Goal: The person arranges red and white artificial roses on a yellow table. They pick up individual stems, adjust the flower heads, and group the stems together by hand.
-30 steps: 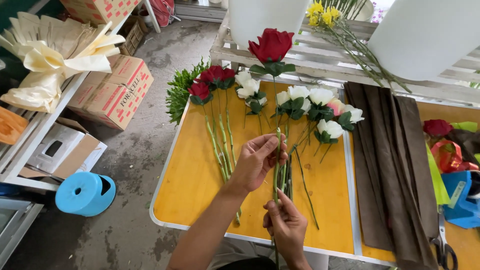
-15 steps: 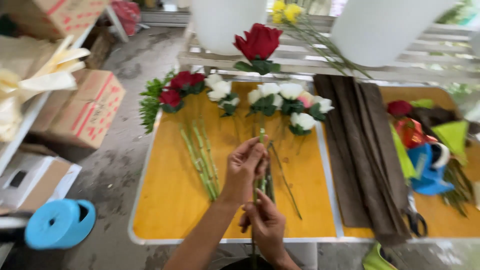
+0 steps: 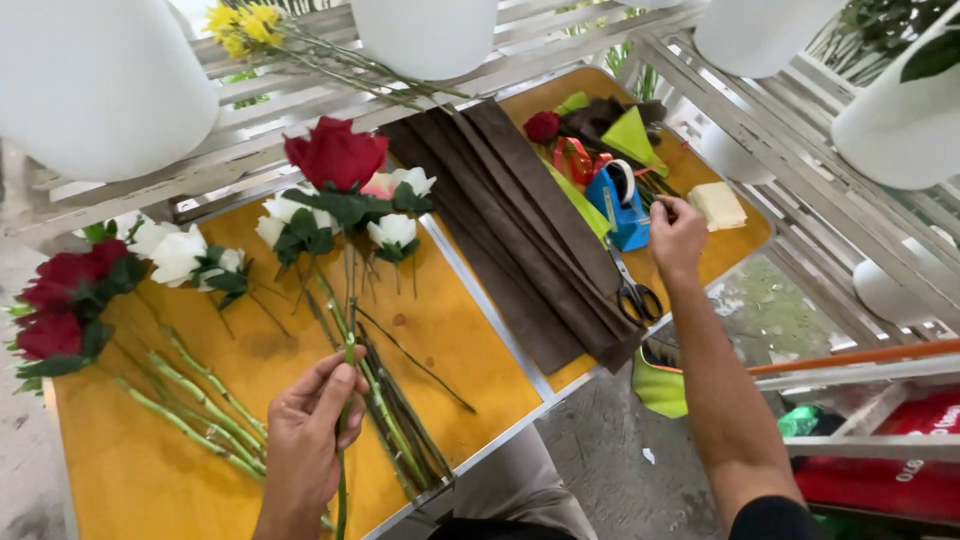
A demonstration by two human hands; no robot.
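Left hand [image 3: 305, 440] fingers pinch long green stem of red rose [image 3: 336, 153], bloom propped above white roses [image 3: 340, 215] on yellow surface [image 3: 130, 480]. Right hand [image 3: 677, 232], fingers curled, reaches beside blue tape dispenser [image 3: 622, 205]; grip unclear.

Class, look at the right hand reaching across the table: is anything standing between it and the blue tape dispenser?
Nothing visible stands between them. The right hand hovers just right of the blue tape dispenser, with only bare orange tabletop in the gap. The black-handled scissors lie below, out of the way.
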